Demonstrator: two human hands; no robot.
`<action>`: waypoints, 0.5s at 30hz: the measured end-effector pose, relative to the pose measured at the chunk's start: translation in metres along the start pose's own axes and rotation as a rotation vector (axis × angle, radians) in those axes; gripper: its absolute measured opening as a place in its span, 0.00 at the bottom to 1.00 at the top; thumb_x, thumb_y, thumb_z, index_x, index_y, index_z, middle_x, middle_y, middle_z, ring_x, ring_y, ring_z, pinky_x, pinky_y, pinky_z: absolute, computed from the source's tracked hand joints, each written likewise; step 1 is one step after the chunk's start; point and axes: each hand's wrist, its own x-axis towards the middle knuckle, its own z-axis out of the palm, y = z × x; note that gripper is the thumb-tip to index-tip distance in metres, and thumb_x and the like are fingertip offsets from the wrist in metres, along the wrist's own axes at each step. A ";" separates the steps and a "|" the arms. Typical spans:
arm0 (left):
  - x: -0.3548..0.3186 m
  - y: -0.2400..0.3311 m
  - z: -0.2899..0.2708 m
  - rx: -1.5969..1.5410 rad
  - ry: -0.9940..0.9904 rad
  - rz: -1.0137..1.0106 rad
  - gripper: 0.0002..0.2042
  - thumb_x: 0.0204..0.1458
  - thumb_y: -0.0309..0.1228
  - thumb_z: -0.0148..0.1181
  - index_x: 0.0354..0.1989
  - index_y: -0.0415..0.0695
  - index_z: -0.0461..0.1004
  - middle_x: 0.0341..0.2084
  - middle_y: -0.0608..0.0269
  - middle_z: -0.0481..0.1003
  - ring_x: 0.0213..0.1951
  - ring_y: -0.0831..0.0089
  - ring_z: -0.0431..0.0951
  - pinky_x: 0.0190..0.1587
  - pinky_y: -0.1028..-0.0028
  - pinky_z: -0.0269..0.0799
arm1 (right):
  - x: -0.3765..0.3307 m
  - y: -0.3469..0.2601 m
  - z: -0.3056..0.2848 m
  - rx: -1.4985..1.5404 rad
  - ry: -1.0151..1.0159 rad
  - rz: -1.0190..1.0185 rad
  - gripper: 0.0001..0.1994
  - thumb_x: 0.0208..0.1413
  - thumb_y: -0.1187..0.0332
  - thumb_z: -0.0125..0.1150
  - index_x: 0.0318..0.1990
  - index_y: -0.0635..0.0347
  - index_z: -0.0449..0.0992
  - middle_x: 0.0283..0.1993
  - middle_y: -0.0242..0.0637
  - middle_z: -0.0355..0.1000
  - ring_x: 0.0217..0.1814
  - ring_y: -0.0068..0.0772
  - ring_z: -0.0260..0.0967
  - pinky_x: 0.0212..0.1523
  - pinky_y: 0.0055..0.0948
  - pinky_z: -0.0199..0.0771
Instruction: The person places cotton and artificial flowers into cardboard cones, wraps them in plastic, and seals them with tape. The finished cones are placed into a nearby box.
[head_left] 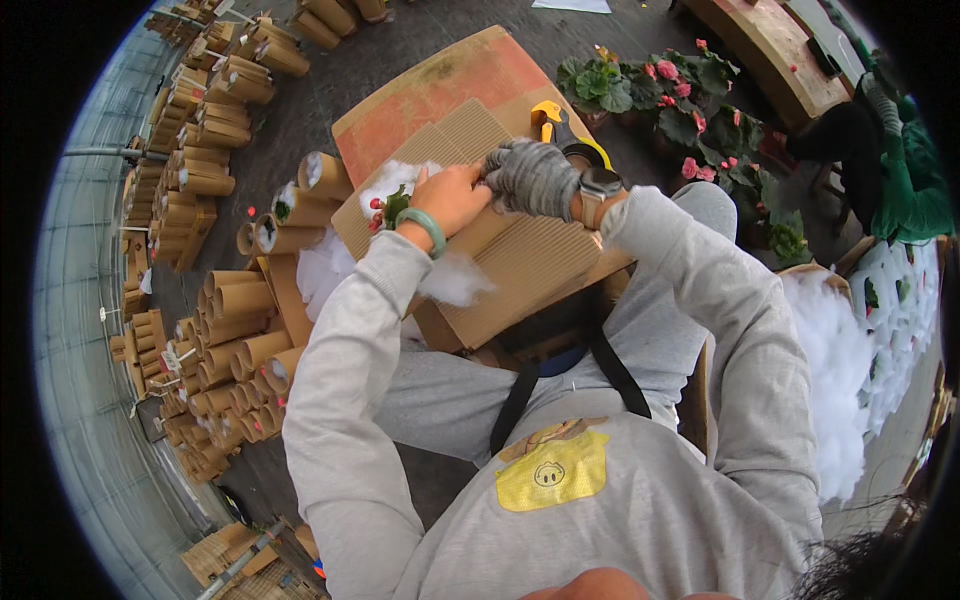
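My left hand (452, 200), bare with a green bangle at the wrist, lies with its fingers curled over a brown cardboard roll (486, 234). My right hand (535, 180), in a grey knitted glove with a watch behind it, is closed at the roll's other end. The fingertips of both hands meet. White fluffy wadding (405, 180) and a flower stem (394, 205) with red buds and green leaves stick out beside my left hand. Beneath lie flat corrugated cardboard sheets (540, 275). Just beyond my right hand stands a yellow-and-black tape dispenser (572, 137).
A worn reddish box top (430, 85) supports the sheets. Many cardboard tubes (240, 300) are stacked at left, some holding wadding. Pink-flowered potted plants (690, 110) stand far right. White wadding (825, 370) is heaped at my right, near a person in green (910, 185).
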 end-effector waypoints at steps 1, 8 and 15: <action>-0.001 0.001 -0.005 0.050 -0.022 0.055 0.23 0.48 0.46 0.56 0.50 0.46 0.71 0.37 0.51 0.77 0.46 0.54 0.74 0.63 0.53 0.46 | 0.011 0.002 -0.007 0.017 -0.108 0.062 0.10 0.41 0.66 0.65 0.34 0.50 0.81 0.38 0.35 0.74 0.43 0.37 0.71 0.44 0.32 0.70; -0.016 -0.005 -0.004 0.206 0.067 0.106 0.32 0.42 0.52 0.62 0.53 0.44 0.68 0.36 0.54 0.78 0.42 0.59 0.77 0.65 0.51 0.39 | 0.019 0.033 -0.010 0.642 -0.186 0.257 0.38 0.29 0.67 0.72 0.56 0.55 0.66 0.43 0.44 0.74 0.46 0.42 0.73 0.43 0.34 0.72; -0.023 -0.012 0.011 0.122 0.293 0.184 0.29 0.39 0.43 0.69 0.43 0.42 0.59 0.30 0.59 0.77 0.36 0.58 0.78 0.65 0.53 0.43 | 0.008 0.037 0.021 0.114 -0.013 -0.097 0.38 0.25 0.63 0.73 0.52 0.53 0.67 0.46 0.44 0.67 0.48 0.50 0.68 0.48 0.40 0.69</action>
